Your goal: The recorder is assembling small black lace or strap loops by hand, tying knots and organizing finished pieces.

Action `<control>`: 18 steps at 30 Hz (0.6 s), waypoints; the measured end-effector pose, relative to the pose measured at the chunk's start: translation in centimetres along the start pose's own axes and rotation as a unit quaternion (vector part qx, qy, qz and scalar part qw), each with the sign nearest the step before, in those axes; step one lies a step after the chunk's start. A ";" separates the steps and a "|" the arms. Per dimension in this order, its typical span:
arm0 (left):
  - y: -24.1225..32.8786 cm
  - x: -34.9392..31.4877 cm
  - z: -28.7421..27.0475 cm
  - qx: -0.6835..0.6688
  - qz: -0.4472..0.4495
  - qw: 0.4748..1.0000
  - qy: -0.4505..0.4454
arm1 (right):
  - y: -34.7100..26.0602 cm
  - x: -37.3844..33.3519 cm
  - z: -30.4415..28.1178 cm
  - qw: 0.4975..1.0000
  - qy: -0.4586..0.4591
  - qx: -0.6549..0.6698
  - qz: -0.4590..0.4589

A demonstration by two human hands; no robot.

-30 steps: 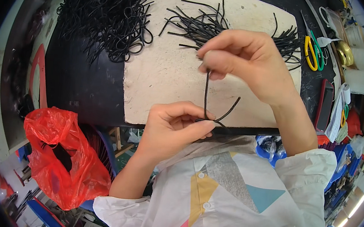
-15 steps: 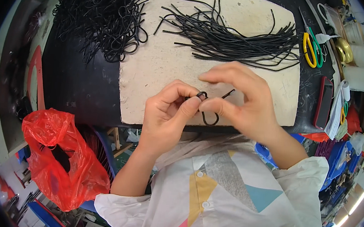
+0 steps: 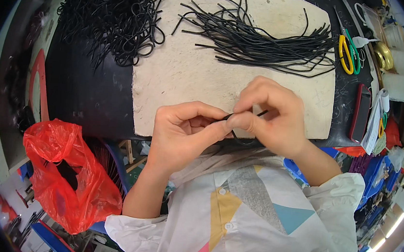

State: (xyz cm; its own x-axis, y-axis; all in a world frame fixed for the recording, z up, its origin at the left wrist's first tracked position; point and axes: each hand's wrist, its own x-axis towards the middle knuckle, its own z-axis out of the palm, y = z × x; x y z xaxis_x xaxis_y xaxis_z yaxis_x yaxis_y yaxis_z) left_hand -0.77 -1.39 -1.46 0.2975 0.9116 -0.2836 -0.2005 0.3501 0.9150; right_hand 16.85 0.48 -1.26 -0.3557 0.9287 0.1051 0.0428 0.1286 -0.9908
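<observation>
Over the near edge of the pale board [image 3: 177, 82], my two hands meet fingertip to fingertip on one black cord [image 3: 243, 142]. My left hand [image 3: 187, 129] pinches it between thumb and forefinger. My right hand [image 3: 273, 116] is closed on it too, thumb against the left fingertips, and a cord end sticks out past its fingers. Part of the cord hangs in a loop below; the piece between the fingertips is mostly hidden. Farther back on the board lies a loose bundle of cut black cords [image 3: 263, 44].
A big heap of looped black cords [image 3: 110, 15] covers the far left of the black table [image 3: 87, 100]. At right lie yellow-and-green-handled scissors [image 3: 347, 55] and a dark red phone-like object [image 3: 360, 112]. A red plastic bag [image 3: 73, 177] hangs at lower left.
My right fingers have come down from a spread pose and closed on the cord beside my left fingertips. The small loop that stood above the left fingertips no longer shows.
</observation>
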 end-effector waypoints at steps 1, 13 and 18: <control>0.0 0.0 0.1 -0.012 -0.004 1.000 0.010 | 0.3 -0.3 -0.3 0.987 -0.012 -0.130 -0.098; 0.6 -0.1 -1.1 0.083 0.017 0.996 -0.037 | -1.0 0.2 -0.9 0.966 -0.121 0.066 0.219; 1.1 0.2 0.0 0.062 0.012 0.995 0.076 | -1.7 -0.1 -0.4 0.986 -0.048 -0.091 0.128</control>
State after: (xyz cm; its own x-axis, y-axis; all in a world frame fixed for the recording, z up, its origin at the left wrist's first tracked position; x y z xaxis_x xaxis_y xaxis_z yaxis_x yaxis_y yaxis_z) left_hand -0.93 -0.86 -0.52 0.1468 0.9449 -0.2926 -0.0866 0.3069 0.9478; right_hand 17.17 0.27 0.41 -0.3975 0.9028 -0.1644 0.3070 -0.0380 -0.9509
